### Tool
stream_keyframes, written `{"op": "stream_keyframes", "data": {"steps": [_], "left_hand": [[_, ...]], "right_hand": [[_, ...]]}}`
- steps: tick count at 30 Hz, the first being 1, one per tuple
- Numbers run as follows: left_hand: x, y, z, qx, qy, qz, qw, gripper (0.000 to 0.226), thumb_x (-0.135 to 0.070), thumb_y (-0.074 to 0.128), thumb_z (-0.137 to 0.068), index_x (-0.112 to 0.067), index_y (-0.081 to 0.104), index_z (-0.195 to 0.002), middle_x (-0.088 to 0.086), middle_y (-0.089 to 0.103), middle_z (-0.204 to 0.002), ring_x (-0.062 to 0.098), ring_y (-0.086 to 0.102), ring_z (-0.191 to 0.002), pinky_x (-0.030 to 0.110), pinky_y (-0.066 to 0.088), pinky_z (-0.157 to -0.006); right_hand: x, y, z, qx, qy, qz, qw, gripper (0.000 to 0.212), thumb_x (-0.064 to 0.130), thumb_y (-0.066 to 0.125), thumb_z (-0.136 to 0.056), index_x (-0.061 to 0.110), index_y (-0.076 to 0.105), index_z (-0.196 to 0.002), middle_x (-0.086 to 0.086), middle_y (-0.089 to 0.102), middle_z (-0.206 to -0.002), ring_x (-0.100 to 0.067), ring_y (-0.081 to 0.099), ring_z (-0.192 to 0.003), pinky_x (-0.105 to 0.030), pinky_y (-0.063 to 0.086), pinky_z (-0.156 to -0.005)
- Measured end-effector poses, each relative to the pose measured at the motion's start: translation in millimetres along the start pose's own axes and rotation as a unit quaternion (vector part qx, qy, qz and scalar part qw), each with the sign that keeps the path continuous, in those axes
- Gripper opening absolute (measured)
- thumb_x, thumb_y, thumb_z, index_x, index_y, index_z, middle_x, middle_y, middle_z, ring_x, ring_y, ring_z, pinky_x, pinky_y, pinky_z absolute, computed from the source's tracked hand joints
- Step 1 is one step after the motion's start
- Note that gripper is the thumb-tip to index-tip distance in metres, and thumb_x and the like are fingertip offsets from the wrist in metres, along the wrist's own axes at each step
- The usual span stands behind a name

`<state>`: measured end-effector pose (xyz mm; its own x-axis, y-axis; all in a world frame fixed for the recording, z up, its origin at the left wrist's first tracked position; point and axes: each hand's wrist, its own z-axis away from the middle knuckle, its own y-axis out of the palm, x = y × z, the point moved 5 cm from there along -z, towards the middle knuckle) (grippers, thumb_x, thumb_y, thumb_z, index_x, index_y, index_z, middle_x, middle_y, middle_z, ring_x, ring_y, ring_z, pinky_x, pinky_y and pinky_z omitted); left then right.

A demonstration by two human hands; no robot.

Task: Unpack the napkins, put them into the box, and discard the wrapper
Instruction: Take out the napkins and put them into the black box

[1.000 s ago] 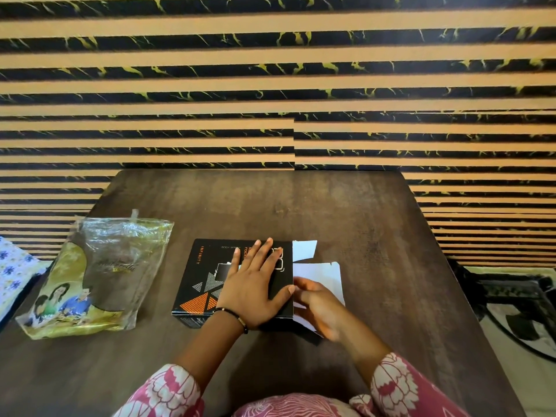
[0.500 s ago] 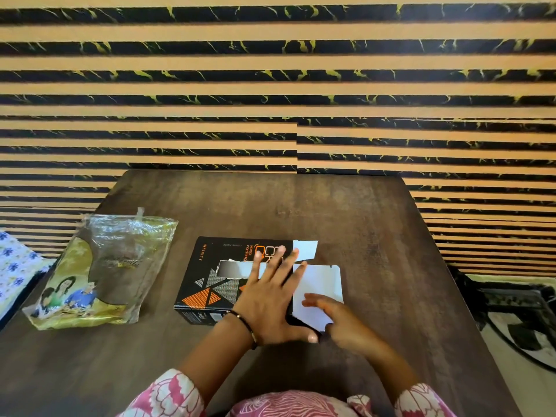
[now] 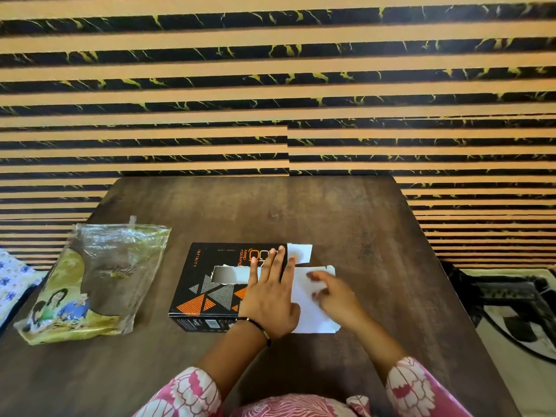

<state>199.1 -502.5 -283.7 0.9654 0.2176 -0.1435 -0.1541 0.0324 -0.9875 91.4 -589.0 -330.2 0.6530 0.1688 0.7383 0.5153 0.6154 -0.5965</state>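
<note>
A black box (image 3: pixel 210 284) with orange and grey triangles lies on the dark wooden table (image 3: pixel 346 230). White shows through a slot (image 3: pixel 230 273) in its top. My left hand (image 3: pixel 272 293) lies flat on the right part of the box top, fingers spread. The box's white end flaps (image 3: pixel 311 319) lie open on the table to the right. My right hand (image 3: pixel 332 293) hovers over the large flap, fingers loosely curled, slightly blurred. The empty yellow and clear plastic wrapper (image 3: pixel 93 281) lies flat at the left of the table.
A striped black and tan wall (image 3: pixel 276 85) stands behind the table. A floral cloth (image 3: pixel 12 281) shows at the far left edge. At the right, below the table, is a dark patterned mat (image 3: pixel 523 311). My pink floral sleeves (image 3: pixel 192 392) fill the bottom.
My left hand has slid right along the box top, uncovering the slot. My right hand has lifted off the lower flap edge and moved up over the flap.
</note>
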Motion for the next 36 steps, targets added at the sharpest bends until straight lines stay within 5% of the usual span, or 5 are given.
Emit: {"op": "stream_keyframes", "data": {"steps": [5,12,20,28,36], "left_hand": [[0,2,0,0.002,-0.004,-0.003,1.0,0.079,-0.034,0.037,-0.081,-0.015,-0.006,-0.146,0.007,-0.013,-0.157,0.024,-0.016,-0.144,0.05,-0.011,-0.116],[6,4,-6,-0.007,0.0,0.048,0.999,0.086,-0.054,0.006,-0.069,-0.02,-0.007,-0.146,-0.003,-0.013,-0.157,0.011,-0.026,-0.138,0.046,-0.016,-0.113],[1,5,-7,0.023,-0.007,-0.017,1.0,0.086,-0.055,0.003,-0.068,-0.019,0.002,-0.147,0.001,-0.017,-0.157,0.02,-0.021,-0.142,0.06,-0.016,-0.107],[-1,5,-6,0.024,-0.013,-0.023,0.999,0.074,-0.054,0.022,-0.084,-0.017,0.008,-0.146,0.0,-0.016,-0.157,0.022,-0.015,-0.144,0.063,-0.013,-0.107],[-3,-1,-5,0.031,-0.017,-0.002,0.999,0.066,-0.036,0.03,-0.088,-0.016,0.006,-0.147,0.0,-0.017,-0.157,0.022,-0.015,-0.144,0.064,-0.012,-0.108]], "right_hand": [[16,-8,-24,-0.019,0.024,-0.006,1.0,0.06,0.013,0.039,-0.094,0.034,0.014,-0.145,-0.001,0.022,-0.155,-0.026,0.032,-0.136,-0.044,0.032,-0.108],[14,2,-6,-0.001,-0.038,-0.066,0.997,0.047,0.0,0.038,-0.089,0.029,0.049,-0.124,-0.003,0.056,-0.128,-0.017,0.054,-0.108,-0.039,0.045,-0.098],[9,20,9,0.078,-0.066,0.013,0.995,0.045,0.009,0.037,-0.097,0.017,0.033,-0.141,-0.006,0.04,-0.146,-0.021,0.043,-0.13,-0.034,0.03,-0.113],[-14,-10,24,-0.187,0.001,0.031,0.982,0.045,0.009,0.048,-0.09,0.022,0.044,-0.132,-0.001,0.044,-0.139,-0.021,0.038,-0.129,-0.032,0.034,-0.108],[-24,6,28,-0.143,0.125,-0.246,0.951,0.027,0.029,0.043,-0.096,0.017,0.056,-0.116,-0.003,0.061,-0.117,-0.019,0.059,-0.097,-0.037,0.051,-0.086]]}}
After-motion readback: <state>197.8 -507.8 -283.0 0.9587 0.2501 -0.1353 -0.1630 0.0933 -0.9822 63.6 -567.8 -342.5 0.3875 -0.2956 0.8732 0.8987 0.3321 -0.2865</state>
